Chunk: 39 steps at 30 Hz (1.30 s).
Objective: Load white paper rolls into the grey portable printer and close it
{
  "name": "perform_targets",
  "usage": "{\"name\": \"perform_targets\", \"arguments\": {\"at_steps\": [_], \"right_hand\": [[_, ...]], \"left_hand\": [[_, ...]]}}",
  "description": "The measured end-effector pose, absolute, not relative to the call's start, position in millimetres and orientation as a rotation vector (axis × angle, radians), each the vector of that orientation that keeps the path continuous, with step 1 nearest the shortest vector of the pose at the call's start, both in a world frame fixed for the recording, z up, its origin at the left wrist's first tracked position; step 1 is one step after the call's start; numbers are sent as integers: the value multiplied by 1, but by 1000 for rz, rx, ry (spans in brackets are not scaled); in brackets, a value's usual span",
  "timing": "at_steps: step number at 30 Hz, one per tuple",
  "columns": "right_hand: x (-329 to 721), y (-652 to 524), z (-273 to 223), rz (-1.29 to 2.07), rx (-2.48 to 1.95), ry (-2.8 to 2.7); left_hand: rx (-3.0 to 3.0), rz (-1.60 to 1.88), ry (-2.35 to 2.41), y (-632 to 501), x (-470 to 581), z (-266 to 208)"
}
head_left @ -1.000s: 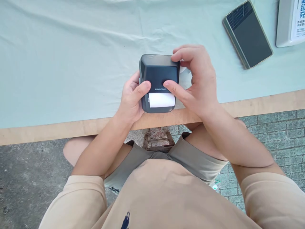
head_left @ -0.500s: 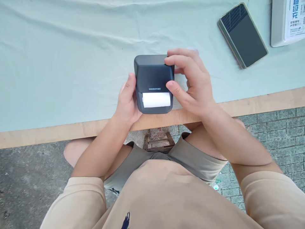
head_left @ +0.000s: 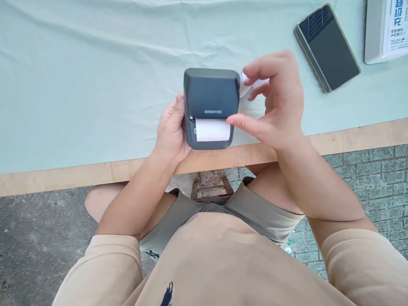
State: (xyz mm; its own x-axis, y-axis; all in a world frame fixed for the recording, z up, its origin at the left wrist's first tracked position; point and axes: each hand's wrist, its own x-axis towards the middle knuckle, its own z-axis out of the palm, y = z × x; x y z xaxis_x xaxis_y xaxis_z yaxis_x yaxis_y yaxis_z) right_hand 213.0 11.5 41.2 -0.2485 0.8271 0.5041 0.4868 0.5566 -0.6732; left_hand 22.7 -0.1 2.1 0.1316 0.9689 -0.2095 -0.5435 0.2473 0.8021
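Cloth-covered counter: pale green cloth [head_left: 95, 93], lightly creased, over a counter [head_left: 350, 137] with a bare wooden front edge. Ground below: gray concrete [head_left: 47, 238] at left, brick paving [head_left: 366, 178] at right. Between our knees, a wooden frame [head_left: 227, 185], partly seen.

Item one: black label printer [head_left: 212, 91], lettered NIIMBOT, rounded corners. Location: directly before us, at the counter's near edge, its lower end overlapping the wood in our view; we cannot tell whether it touches the surface. From its lower front emerges a white paper strip [head_left: 212, 129], lying over the casing.

Item two: our left hand [head_left: 171, 129], wrapped about the printer's left side, thumb along that side, other fingers hidden from us.

Item three: our right hand [head_left: 280, 102], fingers spread and curled, somewhat blurred; thumb tip at the strip's upper right corner, contact uncertain. Just beside its fingertips, a white curled piece [head_left: 244, 87], partly covered.

Item four: phone [head_left: 334, 46], dark glossy screen upward, set obliquely at upper right.

Item five: white case [head_left: 376, 38] with printed label, near the phone, cut by the view's edge.
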Motion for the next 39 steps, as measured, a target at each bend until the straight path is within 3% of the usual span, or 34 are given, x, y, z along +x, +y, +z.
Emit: {"name": "perform_targets", "arguments": {"at_steps": [5, 9, 17, 21, 27, 34, 39], "right_hand": [[200, 10, 47, 392, -1163, -1589], [201, 10, 55, 467, -1056, -1820], [189, 16, 73, 299, -1597, -2509], [181, 15, 80, 183, -1650, -2591], [193, 15, 86, 680, -1378, -2129], [216, 26, 76, 1029, -1060, -1452], [258, 37, 67, 982, -1271, -1109]], "left_hand": [[638, 1200, 768, -1, 24, 3], [625, 1197, 760, -1, 24, 6], [671, 1160, 738, -3, 25, 9], [668, 1154, 746, -3, 25, 8], [646, 1141, 830, -1, 24, 4], [613, 1130, 797, 4, 19, 2], [543, 1118, 753, 5, 19, 6]]}}
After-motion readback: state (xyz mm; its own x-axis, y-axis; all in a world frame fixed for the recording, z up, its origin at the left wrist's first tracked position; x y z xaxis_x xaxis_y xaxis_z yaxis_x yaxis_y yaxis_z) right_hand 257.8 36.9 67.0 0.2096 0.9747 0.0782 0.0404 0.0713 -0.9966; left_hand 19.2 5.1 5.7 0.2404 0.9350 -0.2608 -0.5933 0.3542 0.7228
